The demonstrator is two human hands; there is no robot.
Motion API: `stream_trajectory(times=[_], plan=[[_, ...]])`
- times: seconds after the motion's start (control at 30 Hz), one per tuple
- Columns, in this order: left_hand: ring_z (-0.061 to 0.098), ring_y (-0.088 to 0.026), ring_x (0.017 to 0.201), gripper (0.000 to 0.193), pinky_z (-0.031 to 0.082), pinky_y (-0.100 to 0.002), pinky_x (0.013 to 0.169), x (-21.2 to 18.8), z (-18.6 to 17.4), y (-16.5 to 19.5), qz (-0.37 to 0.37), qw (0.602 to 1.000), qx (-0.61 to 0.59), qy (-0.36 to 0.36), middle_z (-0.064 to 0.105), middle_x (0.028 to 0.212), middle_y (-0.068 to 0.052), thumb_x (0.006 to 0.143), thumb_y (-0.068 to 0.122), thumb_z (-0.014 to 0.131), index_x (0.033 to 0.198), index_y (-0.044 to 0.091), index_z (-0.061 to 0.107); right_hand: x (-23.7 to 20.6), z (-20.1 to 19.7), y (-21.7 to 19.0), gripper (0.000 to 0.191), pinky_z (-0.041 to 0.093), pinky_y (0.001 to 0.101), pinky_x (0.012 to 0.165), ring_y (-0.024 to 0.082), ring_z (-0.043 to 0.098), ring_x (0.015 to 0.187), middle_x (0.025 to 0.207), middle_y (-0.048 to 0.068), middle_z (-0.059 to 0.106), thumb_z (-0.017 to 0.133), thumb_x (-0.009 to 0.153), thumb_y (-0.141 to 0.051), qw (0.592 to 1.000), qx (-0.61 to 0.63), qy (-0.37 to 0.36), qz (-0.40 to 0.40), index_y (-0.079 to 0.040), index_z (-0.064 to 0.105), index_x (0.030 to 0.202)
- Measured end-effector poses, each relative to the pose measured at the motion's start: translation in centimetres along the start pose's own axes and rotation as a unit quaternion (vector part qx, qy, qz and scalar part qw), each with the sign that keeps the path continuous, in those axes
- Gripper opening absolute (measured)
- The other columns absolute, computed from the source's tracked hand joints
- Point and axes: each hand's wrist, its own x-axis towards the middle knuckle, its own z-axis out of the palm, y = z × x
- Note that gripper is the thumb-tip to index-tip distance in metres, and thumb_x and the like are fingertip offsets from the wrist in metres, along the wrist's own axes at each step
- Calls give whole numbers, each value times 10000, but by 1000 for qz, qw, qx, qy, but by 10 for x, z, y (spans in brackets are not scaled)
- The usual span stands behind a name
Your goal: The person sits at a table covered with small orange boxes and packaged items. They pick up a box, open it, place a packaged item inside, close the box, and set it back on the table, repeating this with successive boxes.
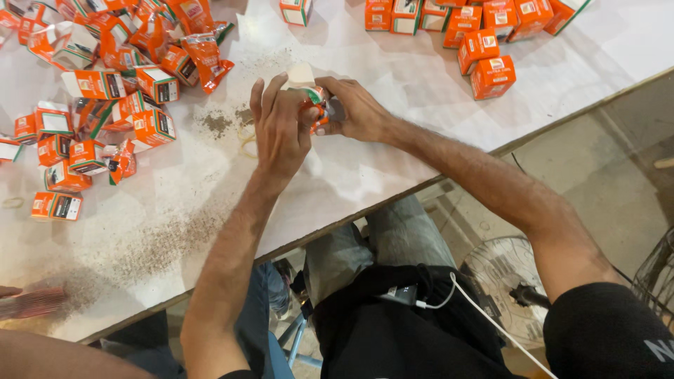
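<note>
A: What did the hands hold?

B: The left hand and the right hand were both closed around one small orange box, with its pale flap open upward; it was held just above the white table, near the middle.

A: And around them?

B: A loose heap of orange boxes and packets lay at the left; closed orange boxes stood at the far right; dark crumbs were beside the left hand.
</note>
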Motion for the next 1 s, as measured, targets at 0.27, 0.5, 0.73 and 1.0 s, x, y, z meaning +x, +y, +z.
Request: stream_trajectory(times=[0.27, 0.5, 0.73, 1.0], plan=[[335, -419, 1451, 208, 206, -642, 1219, -7, 11, 10, -28, 998, 47, 11, 542, 1260, -172, 1062, 208, 677, 1166, 37, 735, -4, 3, 3, 748, 463, 489, 1047, 369, 617, 1144, 1175, 121, 669, 925, 821, -297, 997, -11, -28, 65, -79, 494, 1392], [243, -499, 1436, 69, 168, -710, 1066, 11, 18, 5, -192, 980, 40, -17, 504, 1366, -195, 833, 152, 801, 825, 84, 789, -5, 4, 3, 743, 449, 507, 1011, 400, 590, 1147, 1177, 153, 645, 930, 799, -248, 999, -28, -16, -9, -53, 463, 1344], [625, -320, 1114, 472, 559, -386, 874, 2, 27, -1, -294, 941, -161, 35, 545, 1254, -211, 832, 97, 766, 1235, -42, 562, -1, 0, -1, 829, 483, 490, 951, 379, 621, 1106, 1149, 153, 659, 941, 756, -239, 999, -7, -37, 32, -41, 442, 1389], [721, -128, 702, 147, 563, -291, 642, -2, 49, -30, -304, 926, -222, 32, 756, 791, -31, 886, 54, 685, 997, -9, 760, -6, -1, -10, 709, 524, 457, 1006, 325, 664, 1178, 1275, 114, 700, 863, 850, -254, 998, 22, -46, 23, -66, 504, 1432]])
